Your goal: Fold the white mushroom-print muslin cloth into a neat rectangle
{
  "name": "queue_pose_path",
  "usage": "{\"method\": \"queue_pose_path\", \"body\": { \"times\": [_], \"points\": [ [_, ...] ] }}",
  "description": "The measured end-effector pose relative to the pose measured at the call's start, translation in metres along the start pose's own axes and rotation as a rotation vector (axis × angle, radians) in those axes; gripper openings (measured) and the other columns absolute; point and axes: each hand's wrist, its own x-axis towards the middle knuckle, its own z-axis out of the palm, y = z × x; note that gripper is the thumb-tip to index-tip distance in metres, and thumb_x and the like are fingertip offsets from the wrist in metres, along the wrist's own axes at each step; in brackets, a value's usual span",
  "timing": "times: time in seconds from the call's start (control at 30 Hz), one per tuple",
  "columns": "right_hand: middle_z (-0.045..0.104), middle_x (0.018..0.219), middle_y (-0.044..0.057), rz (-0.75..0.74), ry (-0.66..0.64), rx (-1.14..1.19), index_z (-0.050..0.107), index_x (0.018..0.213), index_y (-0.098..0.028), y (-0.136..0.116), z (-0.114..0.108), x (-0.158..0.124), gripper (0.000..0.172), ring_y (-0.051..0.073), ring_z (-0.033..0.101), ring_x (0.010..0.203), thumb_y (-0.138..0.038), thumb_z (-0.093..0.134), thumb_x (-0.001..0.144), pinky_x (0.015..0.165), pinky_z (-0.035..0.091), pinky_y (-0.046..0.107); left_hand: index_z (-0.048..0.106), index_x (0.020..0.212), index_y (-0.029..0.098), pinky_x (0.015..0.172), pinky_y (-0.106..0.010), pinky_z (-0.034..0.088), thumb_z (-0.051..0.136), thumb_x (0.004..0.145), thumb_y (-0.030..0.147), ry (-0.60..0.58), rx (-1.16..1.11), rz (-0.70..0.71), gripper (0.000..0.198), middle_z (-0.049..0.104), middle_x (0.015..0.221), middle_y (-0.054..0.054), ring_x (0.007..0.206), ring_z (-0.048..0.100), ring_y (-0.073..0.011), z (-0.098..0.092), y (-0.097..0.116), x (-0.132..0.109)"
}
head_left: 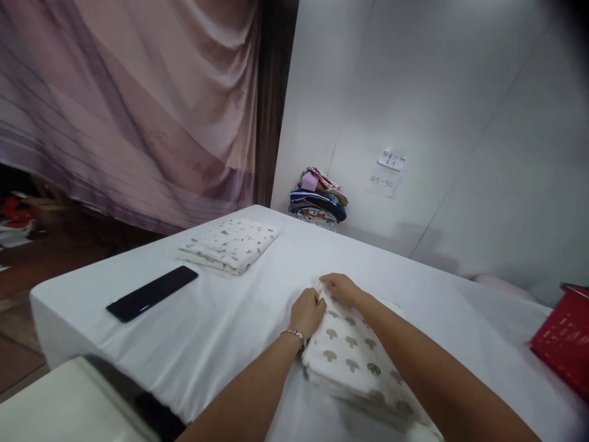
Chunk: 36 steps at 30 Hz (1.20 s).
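A white cloth with a mushroom print (352, 353), folded in layers, lies on the white-covered table (257, 325) in front of me. My left hand (307, 314) is closed at its far left corner, with a bracelet on the wrist. Just to the right, my right hand (343, 288) pinches the cloth's far edge, thumb and fingers together. The two hands are close to each other, and a small peak of cloth rises between them. My right forearm hides part of the cloth's right side.
Farther left lies another folded white cloth with small prints (234, 242). A black flat slab (153, 293) rests near the table's left edge. Folded clothes (318, 199) are stacked by the wall, which bears paper notes (391, 159). A red basket (564, 337) stands at right.
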Motion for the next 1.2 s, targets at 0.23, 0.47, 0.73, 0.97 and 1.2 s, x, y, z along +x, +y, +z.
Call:
{"method": "queue_pose_path", "body": {
  "times": [0.23, 0.47, 0.73, 0.97, 1.2],
  "points": [
    [0.067, 0.101, 0.002, -0.056, -0.088, -0.094, 0.067, 0.096, -0.023, -0.007, -0.017, 0.009, 0.03, 0.019, 0.059, 0.092, -0.014, 0.05, 0.073, 0.085, 0.042, 0.029, 0.047, 0.076, 0.02, 0.058, -0.026, 0.03, 0.044, 0.082, 0.026, 0.007, 0.027, 0.026, 0.009, 0.055, 0.079, 0.0, 0.069, 0.052, -0.0129, 0.001, 0.0, -0.001],
    [0.067, 0.097, 0.001, -0.126, -0.152, -0.156, 0.066, 0.096, -0.023, -0.016, -0.029, 0.005, 0.028, 0.017, 0.059, 0.087, -0.016, 0.046, 0.076, 0.081, 0.042, 0.027, 0.046, 0.079, 0.02, 0.06, -0.026, 0.031, 0.044, 0.083, 0.024, 0.007, 0.018, 0.026, 0.006, 0.053, 0.088, -0.001, 0.071, 0.052, -0.0126, -0.001, 0.002, -0.003],
    [0.066, 0.092, 0.002, -0.17, -0.211, -0.218, 0.066, 0.087, -0.022, -0.018, -0.031, 0.007, 0.026, 0.016, 0.057, 0.083, -0.012, 0.048, 0.072, 0.075, 0.04, 0.025, 0.047, 0.077, 0.02, 0.063, -0.026, 0.033, 0.045, 0.082, 0.024, -0.008, -0.008, 0.024, 0.007, 0.056, 0.087, -0.001, 0.076, 0.053, -0.0135, -0.006, 0.005, -0.004],
    [0.065, 0.09, 0.004, -0.162, -0.212, -0.284, 0.064, 0.087, -0.021, -0.02, -0.036, 0.007, 0.021, 0.017, 0.055, 0.082, -0.013, 0.048, 0.075, 0.073, 0.037, 0.025, 0.047, 0.075, 0.021, 0.06, -0.026, 0.031, 0.047, 0.08, 0.026, 0.025, -0.035, 0.012, 0.007, 0.057, 0.082, 0.0, 0.072, 0.053, -0.0136, -0.003, 0.004, -0.003],
    [0.063, 0.084, 0.004, -0.102, -0.17, -0.271, 0.06, 0.091, -0.02, -0.022, -0.032, 0.013, 0.02, 0.015, 0.052, 0.074, -0.014, 0.044, 0.08, 0.066, 0.034, 0.023, 0.047, 0.075, 0.021, 0.057, -0.026, 0.03, 0.046, 0.082, 0.028, -0.008, -0.058, -0.032, 0.01, 0.06, 0.075, 0.0, 0.07, 0.054, -0.0151, -0.001, 0.004, -0.002]
  ]
}}
